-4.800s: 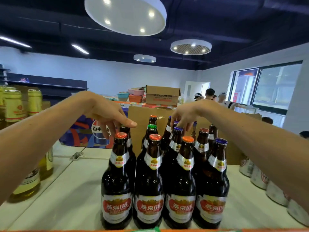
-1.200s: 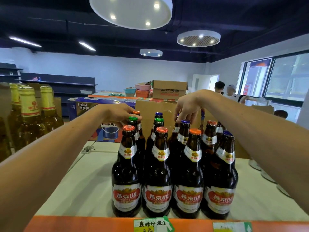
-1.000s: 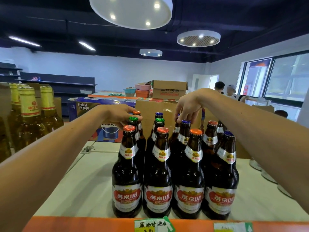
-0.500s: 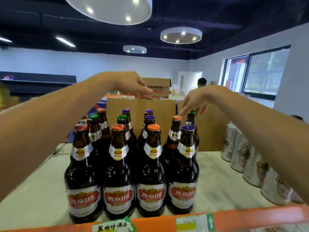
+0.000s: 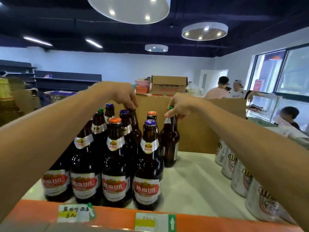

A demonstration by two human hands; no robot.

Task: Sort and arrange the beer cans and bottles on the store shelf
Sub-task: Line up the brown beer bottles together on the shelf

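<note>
Hands: left hand (image 5: 122, 96) pinched far brown glass bottle (image 5: 136, 129) top; right hand (image 5: 179, 106) held green-capped brown glass bottle (image 5: 169, 141) neck | Place: far right of bunch, white shelf (image 5: 192, 181) | Tip: keep both straight up, set down softly.

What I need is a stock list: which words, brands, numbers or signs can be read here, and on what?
"燕京U8": red body label on each of the front brown bottles.
Neck labels: small print, too blurred to read.
Left price tag: handwriting, too blurred.
Right price tag: a white up arrow; the rest unreadable.
Cans and cardboard box: print too blurred.
</note>
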